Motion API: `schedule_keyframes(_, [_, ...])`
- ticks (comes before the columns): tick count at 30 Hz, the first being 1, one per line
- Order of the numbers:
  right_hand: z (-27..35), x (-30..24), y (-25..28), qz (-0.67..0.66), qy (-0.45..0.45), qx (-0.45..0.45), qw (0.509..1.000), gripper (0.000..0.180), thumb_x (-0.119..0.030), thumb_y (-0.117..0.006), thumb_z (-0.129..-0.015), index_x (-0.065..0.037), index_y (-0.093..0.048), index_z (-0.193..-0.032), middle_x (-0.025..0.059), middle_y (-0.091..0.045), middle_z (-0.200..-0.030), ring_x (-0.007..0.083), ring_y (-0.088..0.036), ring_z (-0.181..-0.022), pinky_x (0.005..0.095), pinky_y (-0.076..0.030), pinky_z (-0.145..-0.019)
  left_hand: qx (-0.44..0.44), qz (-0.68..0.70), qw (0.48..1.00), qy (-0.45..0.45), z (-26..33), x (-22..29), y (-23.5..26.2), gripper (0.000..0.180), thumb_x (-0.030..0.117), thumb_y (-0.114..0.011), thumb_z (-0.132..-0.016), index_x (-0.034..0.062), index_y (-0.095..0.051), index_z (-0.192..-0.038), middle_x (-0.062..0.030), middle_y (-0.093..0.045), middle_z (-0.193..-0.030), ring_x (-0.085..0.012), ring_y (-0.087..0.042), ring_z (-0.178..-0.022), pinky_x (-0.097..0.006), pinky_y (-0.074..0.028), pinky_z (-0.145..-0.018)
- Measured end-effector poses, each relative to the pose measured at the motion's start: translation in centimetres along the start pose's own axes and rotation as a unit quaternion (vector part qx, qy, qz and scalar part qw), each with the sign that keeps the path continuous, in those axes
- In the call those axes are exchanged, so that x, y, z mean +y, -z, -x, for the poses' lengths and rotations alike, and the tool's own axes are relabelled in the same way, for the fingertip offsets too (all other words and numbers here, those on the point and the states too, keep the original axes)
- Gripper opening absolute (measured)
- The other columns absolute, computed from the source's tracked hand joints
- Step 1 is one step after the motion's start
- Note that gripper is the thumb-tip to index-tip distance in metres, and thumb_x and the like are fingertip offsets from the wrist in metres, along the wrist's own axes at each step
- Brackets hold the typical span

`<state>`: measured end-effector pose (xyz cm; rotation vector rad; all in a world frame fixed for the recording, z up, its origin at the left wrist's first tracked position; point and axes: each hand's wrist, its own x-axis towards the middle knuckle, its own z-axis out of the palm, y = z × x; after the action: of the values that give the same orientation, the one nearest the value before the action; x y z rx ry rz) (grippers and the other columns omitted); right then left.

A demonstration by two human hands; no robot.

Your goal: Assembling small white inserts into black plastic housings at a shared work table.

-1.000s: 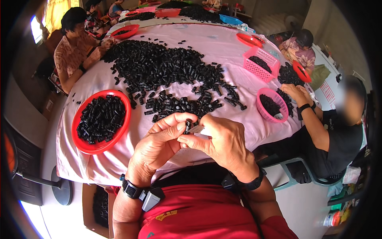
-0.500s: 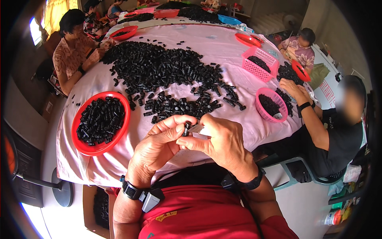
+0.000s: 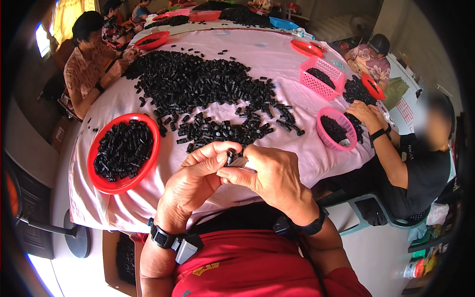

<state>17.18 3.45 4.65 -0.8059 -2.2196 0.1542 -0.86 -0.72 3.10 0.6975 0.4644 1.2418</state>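
Note:
Above the near edge of the table, my two hands meet. Between the thumb and forefinger of my left hand [image 3: 190, 180] is a small black cylindrical plastic part [image 3: 230, 156]. My right hand [image 3: 277, 171] is closed on a thin, flat, light-grey blade-like strip [image 3: 241, 163], its tip against or very close to the black part. Fingers cover the strip's other end. Just beyond my hands lies a wide heap of similar black parts [image 3: 183, 81], loose on the pink cloth [image 3: 247, 47].
A red basin [image 3: 116, 188] full of black parts stands to my left. To the right are a round pink basket [image 3: 354, 132] and a rectangular pink basket [image 3: 316, 88]. A co-worker in black [image 3: 420, 163] sits at my right, another person [image 3: 81, 67] at the far left.
The strip has tilted slightly and sits lower against the black part. My right hand has shifted a little to the left. Both hands keep their grip.

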Motion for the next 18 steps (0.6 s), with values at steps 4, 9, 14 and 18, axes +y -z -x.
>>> schedule_keyframes(4, [-0.2,-0.4,-0.2,-0.091,-0.010,0.063,0.994,0.036,-0.038,-0.077,-0.079,-0.009,-0.057,-0.080,0.0079,-0.065,-0.064,0.0241,-0.065,-0.055,0.0345,-0.046,-0.045,0.022,0.005,1.000,-0.005,-0.3,-0.3,0.2,0.029,0.016,-0.061,-0.095,0.0032,-0.061,-0.122,0.0010,-0.066,-0.093,-0.0094,-0.061,-0.085,-0.024,-0.048,-0.073])
schedule_keyframes(9, [-0.1,-0.1,0.1,-0.166,0.020,0.032,0.985,0.024,-0.020,-0.077,-0.081,-0.007,-0.062,-0.094,0.0084,-0.068,-0.071,0.0234,-0.068,-0.059,0.0333,-0.050,-0.050,0.037,-0.043,0.998,-0.025,-0.2,0.0,0.0,0.023,0.018,-0.061,-0.096,0.0058,-0.063,-0.116,-0.0003,-0.066,-0.089,-0.0089,-0.061,-0.081,-0.024,-0.047,-0.068])
schedule_keyframes(14, [-0.3,-0.5,1.4,-0.257,-0.073,-0.062,0.962,0.014,-0.012,-0.068,-0.089,-0.003,-0.063,-0.098,0.0091,-0.071,-0.078,0.0143,-0.068,-0.064,0.0273,-0.049,-0.053,0.043,-0.097,0.994,-0.039,0.0,0.4,0.3,0.017,0.018,-0.061,-0.096,0.0075,-0.062,-0.109,-0.0021,-0.066,-0.087,-0.0110,-0.062,-0.077,-0.024,-0.046,-0.066])
schedule_keyframes(18, [-0.6,-0.5,1.6,-0.317,-0.123,-0.070,0.938,0.012,-0.012,-0.065,-0.092,-0.001,-0.064,-0.095,0.0049,-0.070,-0.075,0.0053,-0.062,-0.060,0.0229,-0.045,-0.053,0.025,-0.059,0.998,-0.026,0.0,0.7,0.7,0.016,0.016,-0.061,-0.096,0.0081,-0.061,-0.109,-0.0044,-0.068,-0.087,-0.0125,-0.062,-0.075,-0.023,-0.046,-0.065])
